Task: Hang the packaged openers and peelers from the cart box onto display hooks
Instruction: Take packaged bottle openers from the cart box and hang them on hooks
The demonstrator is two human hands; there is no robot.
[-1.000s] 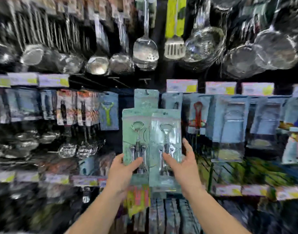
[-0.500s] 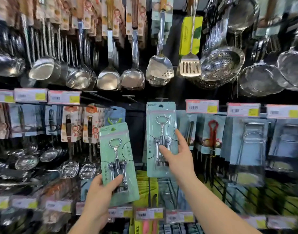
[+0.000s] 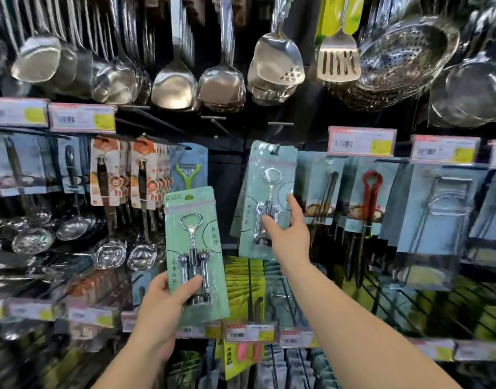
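**A:** Pinching the lower half of a pale-green carded winged corkscrew opener [image 3: 265,197] between thumb and fingers, the right hand [image 3: 287,234] holds it at frame centre, its hang-hole at a black display hook [image 3: 275,148]. Is it seated?

**B:** That cannot be told; the card hangs tilted. The left hand [image 3: 162,307], lower centre, is closed on the bottom of a second pale-green carded opener [image 3: 194,254], thumb across the front, held upright and well clear of any hook.

**A:** Risks from here?

**B:** Letting go early could drop a half-threaded card; the tilt may snag the hole on the hook tip.

**A:** Surroundings?

**B:** A green-handled peeler on a blue card [image 3: 188,171] hangs just left; a red-handled tool on a blue card [image 3: 370,197] crowds the right. Steel ladles [image 3: 173,85] hang overhead, upper frame. The cart box is not visible.
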